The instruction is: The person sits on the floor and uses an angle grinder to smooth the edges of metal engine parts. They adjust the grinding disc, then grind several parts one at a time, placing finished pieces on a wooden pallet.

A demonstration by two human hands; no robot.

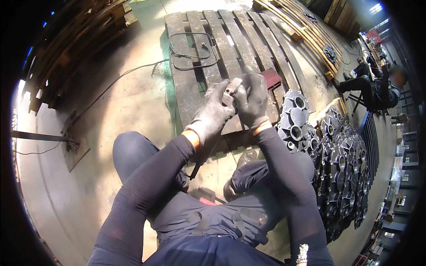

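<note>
Over the dark, slatted wooden pallet (186,91), the grey-gloved left hand (211,107) is closed around a small, blocky, light-grey metal piece (233,85); the grey-gloved right hand (253,99) is right beside it, too blurred to tell whether it grips. A loosened hold could drop the piece between the pallet's slats, and a careless reach could snag the looped black cable (191,56) on the pallet's far-left part.

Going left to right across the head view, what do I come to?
Stacked wooden pallets, gloved left hand, small metal piece, gloved right hand, reddish block, heap of dark metal castings, seated person.
</note>
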